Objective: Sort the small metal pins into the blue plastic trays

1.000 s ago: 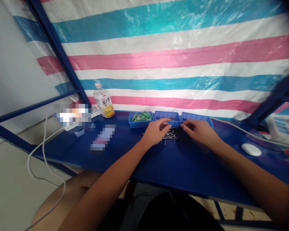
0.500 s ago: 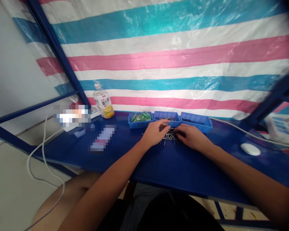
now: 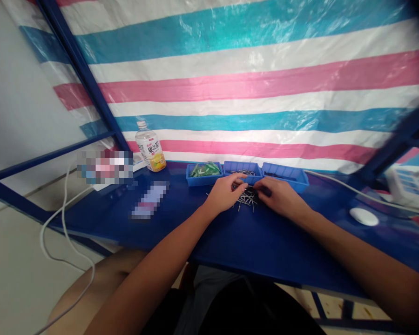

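A loose pile of thin silvery pins, like nails or rivets (image 3: 245, 198), lies on the blue tabletop between my hands. My left hand (image 3: 225, 191) rests at the pile's left side, its thumb and fingers curved and apart, with nothing visible in them. From the right, my right hand (image 3: 275, 194) reaches into the pile with its fingers bent together; whatever the fingertips hold is hidden. Just behind stand three blue bins: the left bin (image 3: 205, 181) has green pieces (image 3: 206, 169), the middle bin (image 3: 242, 164) has silvery pins, and the right bin (image 3: 296, 186) has dark small pieces.
A drink bottle (image 3: 151, 148) stands at the back left, near a blurred-out item (image 3: 149, 201) on the blue table (image 3: 251, 246). To the right are a white oval object (image 3: 363, 216) and a white cable (image 3: 352, 190). A striped plastic sheet (image 3: 230, 88) hangs behind.
My right hand has shifted very slightly at the pile, and a few pins there lie a little differently. My left hand stays in place.
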The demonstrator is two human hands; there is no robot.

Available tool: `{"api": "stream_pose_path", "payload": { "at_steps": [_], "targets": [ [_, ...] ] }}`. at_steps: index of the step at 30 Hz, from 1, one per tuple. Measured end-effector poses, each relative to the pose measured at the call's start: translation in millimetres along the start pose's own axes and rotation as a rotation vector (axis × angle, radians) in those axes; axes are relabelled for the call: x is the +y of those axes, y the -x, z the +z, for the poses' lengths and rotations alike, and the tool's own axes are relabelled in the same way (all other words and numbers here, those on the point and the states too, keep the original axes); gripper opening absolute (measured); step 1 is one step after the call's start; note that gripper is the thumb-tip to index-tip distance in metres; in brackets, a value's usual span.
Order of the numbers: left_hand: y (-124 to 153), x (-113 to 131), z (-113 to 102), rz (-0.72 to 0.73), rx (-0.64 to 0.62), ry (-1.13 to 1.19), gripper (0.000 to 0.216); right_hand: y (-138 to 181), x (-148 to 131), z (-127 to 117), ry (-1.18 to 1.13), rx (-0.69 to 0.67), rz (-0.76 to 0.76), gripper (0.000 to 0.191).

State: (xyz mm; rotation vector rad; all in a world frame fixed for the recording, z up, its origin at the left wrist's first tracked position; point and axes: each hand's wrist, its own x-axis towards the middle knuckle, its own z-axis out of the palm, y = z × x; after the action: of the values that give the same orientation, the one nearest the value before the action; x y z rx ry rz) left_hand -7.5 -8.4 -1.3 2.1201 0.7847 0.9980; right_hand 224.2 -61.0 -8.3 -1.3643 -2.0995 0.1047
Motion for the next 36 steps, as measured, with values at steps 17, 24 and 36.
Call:
{"api": "stream_pose_path", "payload": {
  "at_steps": [17,24,36],
  "targets": [
    [1.0,-5.2,2.3,-0.029,-0.166,0.227,0.035,1.8,-33.5,-5.9,-0.113,0.225,-0.118,0.014],
    [-2.8,-10.6,4.0,-0.107,-0.12,0.413,0.027,2.4,-32.6,-2.4,-0.152,0.195,-0.107,0.016],
    [-1.9,-3.8,2.1,-0.222,0.021,0.366,0.041,4.1,-31.7,1.4,-0.402,0.215,0.082,0.02]
  ]
}}
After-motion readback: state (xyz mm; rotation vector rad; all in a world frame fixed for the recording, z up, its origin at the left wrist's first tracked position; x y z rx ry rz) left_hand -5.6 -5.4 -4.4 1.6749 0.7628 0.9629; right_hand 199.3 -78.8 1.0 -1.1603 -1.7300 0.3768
